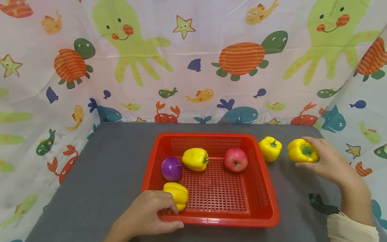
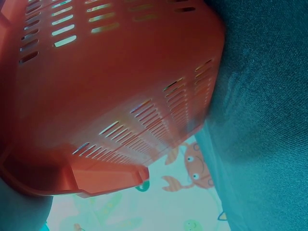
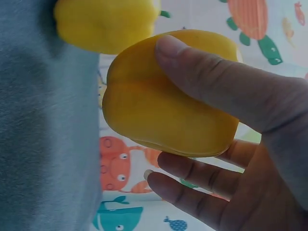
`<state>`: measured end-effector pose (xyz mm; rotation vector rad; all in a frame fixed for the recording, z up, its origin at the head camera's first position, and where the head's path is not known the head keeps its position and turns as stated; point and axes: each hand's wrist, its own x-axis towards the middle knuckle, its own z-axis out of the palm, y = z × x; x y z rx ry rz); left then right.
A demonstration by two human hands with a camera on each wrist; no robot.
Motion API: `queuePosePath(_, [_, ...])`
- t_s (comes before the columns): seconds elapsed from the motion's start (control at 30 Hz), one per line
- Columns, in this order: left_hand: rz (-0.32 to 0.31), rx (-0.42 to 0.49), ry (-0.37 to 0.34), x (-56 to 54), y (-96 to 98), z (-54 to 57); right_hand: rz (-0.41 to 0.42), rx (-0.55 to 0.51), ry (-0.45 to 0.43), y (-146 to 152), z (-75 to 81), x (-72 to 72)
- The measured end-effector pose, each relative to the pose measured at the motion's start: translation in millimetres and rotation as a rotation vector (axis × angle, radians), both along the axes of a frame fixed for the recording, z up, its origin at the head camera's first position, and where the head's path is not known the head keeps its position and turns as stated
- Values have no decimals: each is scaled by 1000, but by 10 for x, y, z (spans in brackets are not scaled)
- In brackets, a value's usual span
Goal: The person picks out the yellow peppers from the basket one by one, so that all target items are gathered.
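My left hand (image 1: 148, 211) grips the near left rim of a red plastic basket (image 1: 229, 221), fingers over the edge and thumb outside. Just past those fingers, inside, sits a yellow bell pepper (image 1: 178, 196). To the right of the basket, my right hand (image 1: 328, 161) holds another yellow bell pepper (image 1: 299, 150) between thumb and fingers, its green stem facing me. The right wrist view shows this held pepper (image 3: 168, 106) apart from the grey surface. The left wrist view shows only the outer side of the basket (image 2: 120, 72).
Inside the basket lie a purple ball-like thing (image 1: 171, 168), a yellow bell pepper (image 1: 195, 159) and a red apple (image 1: 235, 160). Against its right outer side stands one more yellow bell pepper (image 1: 270, 149). A cartoon-printed curtain (image 1: 199, 43) borders the grey table (image 1: 118, 168).
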<state>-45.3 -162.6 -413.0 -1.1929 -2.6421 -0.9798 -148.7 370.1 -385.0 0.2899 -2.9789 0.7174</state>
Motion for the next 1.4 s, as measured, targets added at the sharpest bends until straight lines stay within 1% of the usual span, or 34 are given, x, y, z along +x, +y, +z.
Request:
queuePosePath(0.23, [0,2,11,0,-7,-10,-15,17,-43,14,-147,-73])
queuePosePath(0.37, [-5,-3,0,-3,-3,0,-13,18,-68,15,-201,-120])
queuePosePath(0.57, [-11,-5,-14,-5,8,14,-2,31,-98,35,-265,-204])
queuePosePath(0.83, [5,-14,-36,-2,12,19,12,32,-132,33,-318,-282])
queuePosePath(0.93, [5,-13,-33,-2,10,16,18,32,-134,45,-351,-304])
queuePosePath(1.2, [15,-15,-61,0,5,12,37,36,-145,56,-417,-360])
queuePosePath(1.4, [13,-15,-47,0,1,7,49,21,-119,43,-448,-396])
